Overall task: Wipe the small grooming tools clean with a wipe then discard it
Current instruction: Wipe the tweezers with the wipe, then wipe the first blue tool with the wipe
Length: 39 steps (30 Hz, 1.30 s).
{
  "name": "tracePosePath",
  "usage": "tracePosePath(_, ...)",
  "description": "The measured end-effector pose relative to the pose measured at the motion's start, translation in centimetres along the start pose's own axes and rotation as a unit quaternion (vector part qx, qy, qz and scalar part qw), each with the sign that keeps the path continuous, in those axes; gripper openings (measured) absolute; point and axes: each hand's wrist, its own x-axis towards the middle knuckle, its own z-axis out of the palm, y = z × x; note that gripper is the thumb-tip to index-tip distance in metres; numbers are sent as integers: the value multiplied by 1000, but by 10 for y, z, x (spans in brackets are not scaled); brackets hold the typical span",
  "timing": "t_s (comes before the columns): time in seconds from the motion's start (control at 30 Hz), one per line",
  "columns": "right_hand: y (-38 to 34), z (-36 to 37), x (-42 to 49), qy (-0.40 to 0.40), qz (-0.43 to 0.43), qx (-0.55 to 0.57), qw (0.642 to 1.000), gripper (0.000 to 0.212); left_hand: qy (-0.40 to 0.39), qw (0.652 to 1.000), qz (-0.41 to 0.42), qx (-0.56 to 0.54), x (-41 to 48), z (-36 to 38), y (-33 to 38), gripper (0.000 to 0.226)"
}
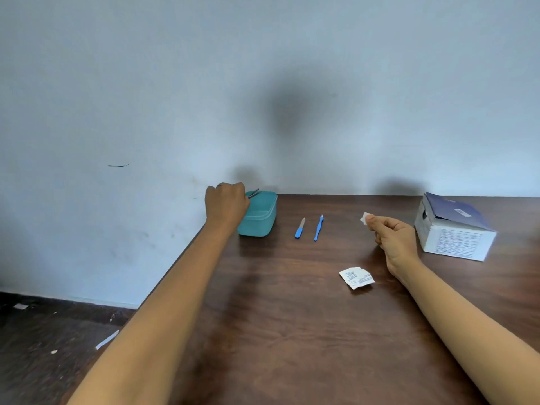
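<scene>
Dark wood table (277, 331), 5 items.
L-R: teal plastic tub (260, 226), blue-handled file (299, 228), slim blue tool (318, 228), torn white sachet (356, 277), white card box (455, 241).

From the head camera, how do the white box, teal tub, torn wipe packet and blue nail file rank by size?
Largest: white cardboard box
then teal plastic tub
torn white packet and blue-handled nail file: unsure, the packet lies nearer.
</scene>
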Motion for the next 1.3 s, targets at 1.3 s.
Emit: tracePosePath(1.3, 6, 2, 11, -5, -11, -3, 1000, 12, -97, 995, -1, -28, 49, 30, 32, 19)
